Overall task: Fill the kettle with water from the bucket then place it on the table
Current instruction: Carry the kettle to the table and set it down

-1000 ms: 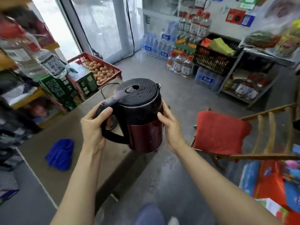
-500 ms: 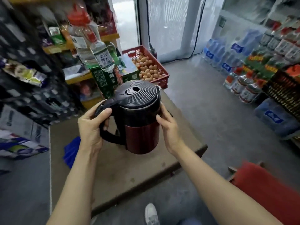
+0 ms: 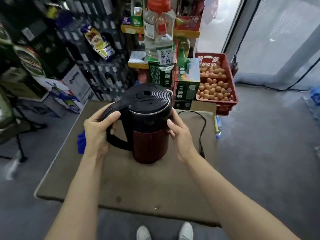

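Observation:
The kettle (image 3: pixel 149 129) has a dark red body and a black ribbed lid, which is closed. It stands upright at the middle of the low brown table (image 3: pixel 138 184); I cannot tell whether its base touches the top. My left hand (image 3: pixel 97 130) is wrapped around the black handle on the kettle's left side. My right hand (image 3: pixel 180 134) presses flat against the kettle's right side. The bucket is not in view.
A black power cord (image 3: pixel 201 129) lies on the table right of the kettle. A blue cloth (image 3: pixel 81 142) sits at the table's left edge. Behind are green boxes (image 3: pixel 186 89), a red crate of eggs (image 3: pixel 216 85), large bottles (image 3: pixel 163 44) and packed shelves. Grey floor lies to the right.
My view has swung left, so the table is now square in front of me. The kettle, still held in both hands, has come over the table's middle and lower.

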